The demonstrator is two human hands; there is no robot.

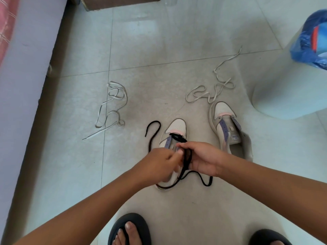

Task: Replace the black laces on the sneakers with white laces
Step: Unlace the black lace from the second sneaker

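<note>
Both hands, left hand [163,162] and right hand [201,159], pinch the round black cord lace [187,157] over the near white-and-lilac leather sneaker [177,127]; yanking could snag it in the toe eyelets.

soft daylight, pale glare on floor tiles [145,27], edges warped, left hand [162,165] blurred

Pale glossy tile floor [145,55], lilac wall [26,85] left, blue plastic bag [309,43] right
</note>
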